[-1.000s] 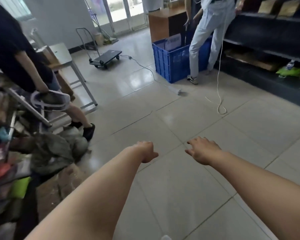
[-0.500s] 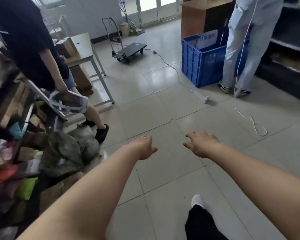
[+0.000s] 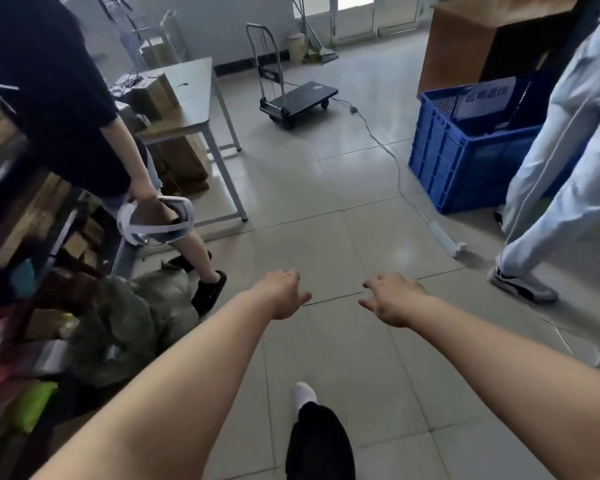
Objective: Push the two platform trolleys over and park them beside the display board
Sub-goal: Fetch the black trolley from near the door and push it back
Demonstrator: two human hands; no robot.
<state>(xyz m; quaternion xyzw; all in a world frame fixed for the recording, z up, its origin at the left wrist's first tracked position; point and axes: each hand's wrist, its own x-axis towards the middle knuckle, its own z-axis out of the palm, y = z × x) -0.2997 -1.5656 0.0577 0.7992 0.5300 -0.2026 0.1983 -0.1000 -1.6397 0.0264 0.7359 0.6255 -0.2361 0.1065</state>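
A black platform trolley (image 3: 300, 100) with an upright metal handle stands on the tiled floor at the far middle of the room. Only this one trolley is in view, and I see no display board. My left hand (image 3: 283, 294) and my right hand (image 3: 392, 299) reach forward over the floor side by side, far short of the trolley. Both hold nothing. The left hand's fingers curl loosely downward; the right hand's fingers are spread.
A person in black holding a white headset (image 3: 155, 220) stands at the left by a grey table (image 3: 187, 98) and piled clutter. A person in light trousers (image 3: 551, 161) stands right, beside a blue crate (image 3: 465, 161). A cable and power strip (image 3: 445, 240) cross the floor.
I have walked forward: the trolley, table and blue crate are closer and larger. My foot has come into view below. Both hands stay stretched out and empty.
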